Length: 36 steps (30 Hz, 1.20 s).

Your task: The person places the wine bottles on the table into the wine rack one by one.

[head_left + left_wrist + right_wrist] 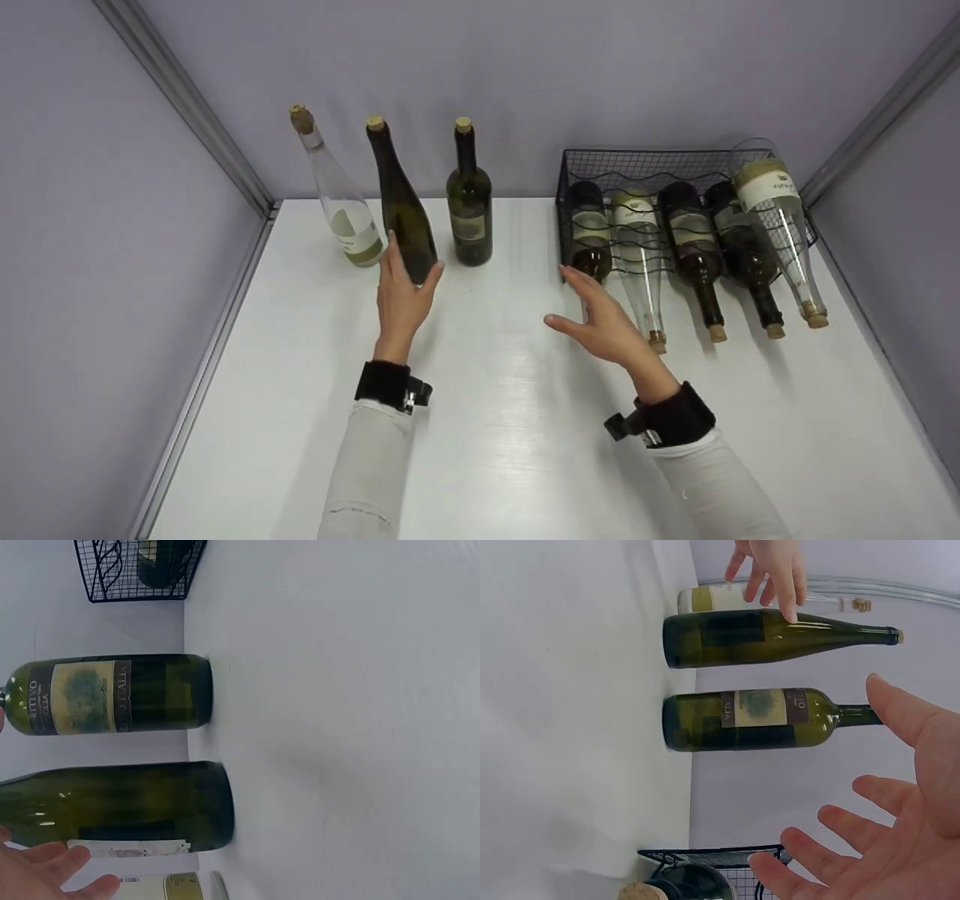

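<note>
A tall green bottle (407,225) with a cork stands upright on the white table. My left hand (403,294) is right at it, fingers spread and thumb apart; in the right wrist view one fingertip overlaps the bottle's shoulder. To its left is a clear bottle (349,217) with a pale label, and to its right a dark wine bottle (470,206) with a cream-and-brown label (84,697). My right hand (604,324) hovers before the rack's left end, its fingers spread (840,832) and holding nothing.
A black wire rack (637,161) stands at the back right. Several corked bottles lie in it, necks toward me, including a clear one (784,225) highest at the right. Grey walls with metal corner rails (187,105) enclose the table (480,420).
</note>
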Available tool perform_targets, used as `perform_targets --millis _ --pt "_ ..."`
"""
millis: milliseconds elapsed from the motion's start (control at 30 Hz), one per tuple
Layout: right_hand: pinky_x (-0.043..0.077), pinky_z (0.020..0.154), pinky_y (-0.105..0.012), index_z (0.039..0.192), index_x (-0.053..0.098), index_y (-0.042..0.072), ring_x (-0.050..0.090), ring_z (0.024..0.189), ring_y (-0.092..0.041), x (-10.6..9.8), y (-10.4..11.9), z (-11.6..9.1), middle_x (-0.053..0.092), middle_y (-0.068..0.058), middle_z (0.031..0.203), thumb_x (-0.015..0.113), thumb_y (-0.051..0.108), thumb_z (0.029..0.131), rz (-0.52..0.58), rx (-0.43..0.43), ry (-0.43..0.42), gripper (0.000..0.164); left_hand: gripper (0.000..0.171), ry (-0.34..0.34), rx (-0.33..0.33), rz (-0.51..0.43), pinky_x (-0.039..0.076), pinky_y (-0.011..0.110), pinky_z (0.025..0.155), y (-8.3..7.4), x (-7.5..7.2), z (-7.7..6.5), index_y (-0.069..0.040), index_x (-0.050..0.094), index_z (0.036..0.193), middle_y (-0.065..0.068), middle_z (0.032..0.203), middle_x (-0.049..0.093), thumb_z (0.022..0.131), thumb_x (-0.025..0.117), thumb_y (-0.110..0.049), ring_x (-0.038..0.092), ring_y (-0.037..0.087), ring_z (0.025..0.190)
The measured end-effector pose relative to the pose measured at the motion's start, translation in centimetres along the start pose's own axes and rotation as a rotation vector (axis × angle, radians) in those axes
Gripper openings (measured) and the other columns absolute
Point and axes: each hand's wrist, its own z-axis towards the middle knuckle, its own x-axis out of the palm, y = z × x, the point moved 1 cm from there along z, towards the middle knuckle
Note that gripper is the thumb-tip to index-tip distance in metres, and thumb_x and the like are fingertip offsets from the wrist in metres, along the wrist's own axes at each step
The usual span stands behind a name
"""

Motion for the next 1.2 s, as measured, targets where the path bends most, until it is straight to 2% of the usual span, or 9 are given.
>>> perform_targets --millis 200,333,600,767,933,1200 --pt "0.036 0.104 -0.06 0.156 0.028 0.012 0.027 0.142 -0.038 1.6 0.0 0.4 0.024 -0.016 0.158 0.071 0.036 0.091 0.065 0.0 0.056 0.081 0.099 0.051 -0.126 -0.066 0.03 0.056 0.109 0.5 -0.9 2.1 -0.015 0.005 0.159 0.016 0.16 0.018 0.09 0.057 -0.063 0.026 0.036 0.143" --pt "0.037 0.103 -0.06 0.156 0.029 0.016 0.03 0.141 -0.037 2.5 -0.1 0.9 0.028 -0.012 0.157 0.07 0.039 0.092 0.084 0.019 0.087 0.079 0.101 0.052 -0.167 -0.105 0.027 0.054 0.111 0.7 -1.3 3.5 -0.014 0.004 0.159 0.018 0.16 0.018 0.089 0.06 -0.062 0.023 0.035 0.144" --pt "0.042 0.1 -0.055 0.156 0.03 0.015 0.035 0.138 -0.036 4.0 0.2 1.7 0.03 -0.013 0.156 0.07 0.038 0.092 0.13 0.041 0.138 0.079 0.108 0.043 -0.146 -0.117 0.028 0.046 0.112 0.6 -1.4 6.0 -0.009 0.005 0.158 0.021 0.156 0.024 0.086 0.069 -0.056 0.029 0.033 0.142" --pt "0.039 0.103 -0.055 0.156 0.029 0.017 0.037 0.137 -0.035 5.0 0.4 2.1 0.029 -0.012 0.157 0.069 0.04 0.092 0.115 0.037 0.177 0.079 0.11 0.048 -0.176 -0.132 0.027 0.043 0.114 0.4 -1.3 7.0 -0.007 0.005 0.158 0.02 0.156 0.024 0.084 0.073 -0.052 0.028 0.031 0.143" --pt "0.035 0.105 -0.057 0.156 0.029 0.018 0.038 0.137 -0.034 5.7 0.6 2.4 0.028 -0.01 0.158 0.069 0.039 0.092 0.136 0.039 0.19 0.078 0.11 0.042 -0.166 -0.163 0.023 0.037 0.115 0.5 -0.7 7.7 -0.002 0.008 0.156 0.021 0.157 0.023 0.083 0.078 -0.042 0.026 0.03 0.144" --pt "0.035 0.105 -0.058 0.156 0.029 0.019 0.037 0.138 -0.033 6.0 0.6 2.6 0.027 -0.008 0.158 0.068 0.039 0.093 0.167 0.054 0.216 0.077 0.091 0.002 -0.145 -0.166 0.024 0.033 0.114 0.9 -0.5 7.8 0.003 0.022 0.151 0.02 0.151 0.034 0.086 0.078 -0.029 0.032 0.029 0.14"
